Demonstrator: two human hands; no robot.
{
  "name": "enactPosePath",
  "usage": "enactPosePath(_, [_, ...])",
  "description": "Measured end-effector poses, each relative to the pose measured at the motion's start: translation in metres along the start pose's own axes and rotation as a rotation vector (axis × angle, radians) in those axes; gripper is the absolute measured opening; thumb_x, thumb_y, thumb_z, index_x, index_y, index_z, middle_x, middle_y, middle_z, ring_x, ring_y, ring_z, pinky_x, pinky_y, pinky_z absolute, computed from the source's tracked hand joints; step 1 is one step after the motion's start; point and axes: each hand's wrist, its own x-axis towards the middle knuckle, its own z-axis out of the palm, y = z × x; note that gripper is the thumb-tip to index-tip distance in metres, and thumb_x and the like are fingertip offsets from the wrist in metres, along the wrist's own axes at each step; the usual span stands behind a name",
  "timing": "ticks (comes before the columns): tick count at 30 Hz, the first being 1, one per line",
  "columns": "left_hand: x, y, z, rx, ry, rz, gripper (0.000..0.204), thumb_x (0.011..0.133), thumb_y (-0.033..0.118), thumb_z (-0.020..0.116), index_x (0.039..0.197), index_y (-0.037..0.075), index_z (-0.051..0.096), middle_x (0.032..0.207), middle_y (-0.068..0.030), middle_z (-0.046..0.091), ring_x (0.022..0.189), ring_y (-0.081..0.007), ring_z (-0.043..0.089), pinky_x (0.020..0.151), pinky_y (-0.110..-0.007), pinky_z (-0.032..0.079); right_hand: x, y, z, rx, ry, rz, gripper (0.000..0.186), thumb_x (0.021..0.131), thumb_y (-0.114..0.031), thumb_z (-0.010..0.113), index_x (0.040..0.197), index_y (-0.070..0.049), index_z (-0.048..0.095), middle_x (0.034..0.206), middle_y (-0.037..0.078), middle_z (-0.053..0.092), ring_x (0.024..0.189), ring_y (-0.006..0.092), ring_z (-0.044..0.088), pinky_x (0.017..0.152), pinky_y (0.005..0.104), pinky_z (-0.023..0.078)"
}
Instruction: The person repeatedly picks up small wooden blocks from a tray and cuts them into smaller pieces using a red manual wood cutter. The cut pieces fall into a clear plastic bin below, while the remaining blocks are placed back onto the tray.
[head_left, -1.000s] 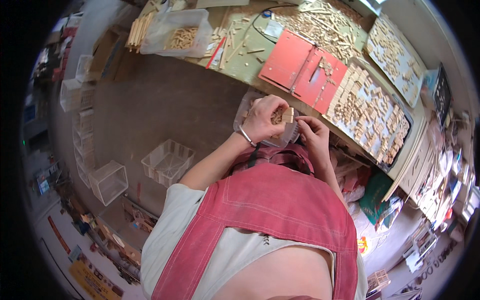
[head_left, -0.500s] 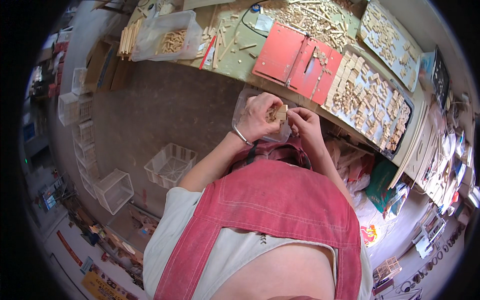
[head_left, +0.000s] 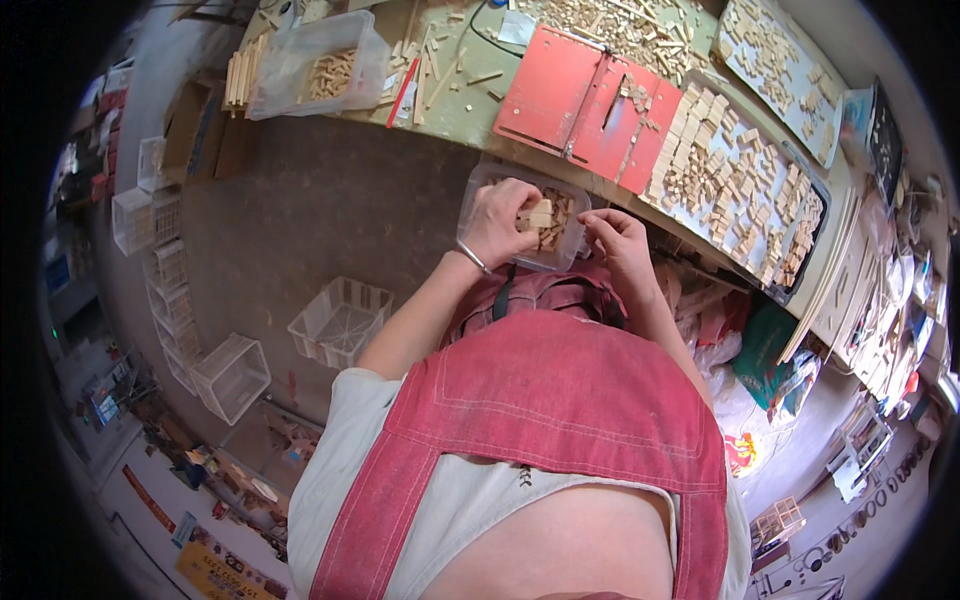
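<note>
The left hand (head_left: 495,222) grasped a pale rectangular wooden block (head_left: 540,213) over a clear plastic tub (head_left: 573,244) of small wooden pieces (head_left: 560,205), near the green bench (head_left: 455,125). The right hand (head_left: 620,243) was bent with its fingertips drawn in, just beside the tub's right rim; whether they pinched anything could not be told. The step in hand seemed to be handling or checking the block; the next move called for a steady left grip and precise right fingertips.

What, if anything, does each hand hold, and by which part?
Left hand: pale wood, perhaps several blocks, around its left side. Right hand: cannot be told.
</note>
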Motion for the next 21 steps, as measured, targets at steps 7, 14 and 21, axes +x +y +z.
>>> enactPosePath(7, [-0.033, -0.073, 0.030, 0.323, -0.160, -0.155, 0.043, 0.072, 0.024, 0.078, 0.112, 0.012, 0.066, 0.102, -0.0092, 0.066, 0.104, -0.0319, 0.065, 0.086, -0.047, 0.046, -0.022, 0.021, -0.057, -0.102, 0.165, -0.027, 0.016, 0.102, -0.011, 0.069, 0.108, 0.001, 0.077, 0.082, -0.003, 0.068, 0.069, 0.0025, 0.055, 0.060, 0.0209, 0.041])
enactPosePath(14, [-0.044, -0.087, 0.057, 0.465, -0.230, -0.258, 0.053, 0.078, 0.031, 0.081, 0.126, 0.012, 0.068, 0.135, -0.0123, 0.064, 0.124, -0.0334, 0.063, 0.095, -0.054, 0.052, -0.047, 0.065, -0.134, -0.284, 0.297, -0.180, 0.016, 0.098, -0.009, 0.071, 0.107, 0.003, 0.077, 0.090, 0.001, 0.074, 0.083, 0.0064, 0.063, 0.075, 0.0251, 0.053])
enactPosePath(21, [-0.059, -0.078, 0.066, 0.282, -0.057, -0.401, 0.043, 0.084, 0.008, 0.069, 0.127, 0.007, 0.065, 0.121, -0.0162, 0.065, 0.106, -0.0355, 0.068, 0.090, -0.047, 0.055, -0.069, 0.041, -0.210, -0.238, 0.501, -0.180, 0.016, 0.097, -0.010, 0.071, 0.105, 0.003, 0.076, 0.081, 0.000, 0.071, 0.074, 0.0053, 0.061, 0.066, 0.0247, 0.051])
